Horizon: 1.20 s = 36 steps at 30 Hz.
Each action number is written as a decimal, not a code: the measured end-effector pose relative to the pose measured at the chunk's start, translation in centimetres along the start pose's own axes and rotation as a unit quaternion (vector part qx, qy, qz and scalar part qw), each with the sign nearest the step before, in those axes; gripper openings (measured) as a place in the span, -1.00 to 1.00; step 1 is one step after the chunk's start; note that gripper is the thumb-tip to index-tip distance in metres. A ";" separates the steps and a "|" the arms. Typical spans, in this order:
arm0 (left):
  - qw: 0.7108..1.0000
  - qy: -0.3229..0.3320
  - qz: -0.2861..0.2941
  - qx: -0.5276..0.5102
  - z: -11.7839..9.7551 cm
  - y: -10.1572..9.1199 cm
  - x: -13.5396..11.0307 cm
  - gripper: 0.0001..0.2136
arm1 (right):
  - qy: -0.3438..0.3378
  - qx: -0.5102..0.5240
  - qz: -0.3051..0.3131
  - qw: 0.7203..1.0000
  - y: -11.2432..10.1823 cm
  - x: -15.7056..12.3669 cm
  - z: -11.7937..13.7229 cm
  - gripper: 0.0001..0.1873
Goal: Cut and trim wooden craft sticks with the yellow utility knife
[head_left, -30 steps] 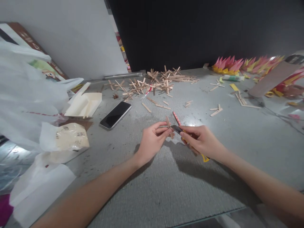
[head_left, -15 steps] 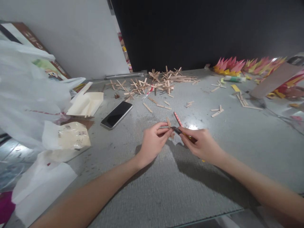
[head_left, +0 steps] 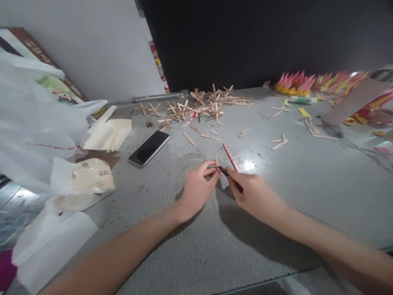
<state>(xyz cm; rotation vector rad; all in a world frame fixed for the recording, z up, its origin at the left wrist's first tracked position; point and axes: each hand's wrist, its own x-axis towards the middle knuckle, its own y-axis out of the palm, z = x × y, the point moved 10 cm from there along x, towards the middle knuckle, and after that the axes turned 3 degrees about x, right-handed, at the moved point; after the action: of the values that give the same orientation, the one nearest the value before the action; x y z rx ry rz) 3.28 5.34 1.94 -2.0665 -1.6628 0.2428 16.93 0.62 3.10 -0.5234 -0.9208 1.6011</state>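
Pinched between the thumb and fingers of my left hand (head_left: 198,188) is a small wooden stick (head_left: 216,160), its upper end pointing away from me. My right hand (head_left: 254,190) is closed around a utility knife (head_left: 224,172) with a dark tip, which meets the stick at my left fingertips. Most of the knife's handle is hidden in my palm. Just beyond my right hand lies a pink patterned pencil (head_left: 230,156), its near end close to my fingers. Several loose wooden sticks (head_left: 210,138) lie farther off on the grey table.
A pile of crossed wooden sticks (head_left: 211,102) spreads along the back. To the left are a phone (head_left: 149,148), an open paper box (head_left: 119,130), a wrapped packet (head_left: 93,176) and a white plastic bag (head_left: 39,119). Pink and yellow folded-paper pieces (head_left: 296,84), a glue stick (head_left: 302,100) and a cardboard tube (head_left: 353,102) stand back right.
My right hand has shifted slightly left and turned over more, covering more of the knife's handle. The knife's tip stays at the stick in my left hand. The view has shifted slightly.
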 end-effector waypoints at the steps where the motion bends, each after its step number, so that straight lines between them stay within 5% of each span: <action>1: 1.000 -0.007 0.004 -0.015 0.1 0.1 0.1 -0.86 | -0.004 0.020 0.000 1.000 0.0 0.1 0.0 -0.70; 13: 0.986 -0.052 0.042 -0.154 1.7 0.9 0.6 -0.73 | 0.027 0.186 0.004 0.982 -0.4 0.4 -0.9 -0.71; 21: 0.967 -0.114 0.025 -0.227 3.0 0.8 1.3 -0.68 | -0.098 0.119 -0.076 0.985 -1.7 -1.1 1.9 -0.65; 27: 0.889 -0.139 0.164 -0.405 0.9 3.4 0.5 -0.50 | 0.095 0.283 -0.069 0.952 -2.5 0.3 -2.6 -0.57; 31: 0.839 -0.194 0.249 -0.442 -0.1 5.3 -1.3 -0.50 | 0.122 0.387 -0.040 0.913 -1.9 0.9 -3.0 -0.52; 36: 0.815 -0.180 0.303 -0.460 -0.9 5.8 -1.9 -0.60 | 0.136 0.448 -0.004 0.883 -1.0 0.8 -2.5 -0.60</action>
<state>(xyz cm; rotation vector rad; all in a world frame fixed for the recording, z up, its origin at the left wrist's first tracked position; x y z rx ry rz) 8.23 2.44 -0.26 -3.4718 -1.3612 0.0033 19.26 2.08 2.53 -0.0721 0.0825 1.6883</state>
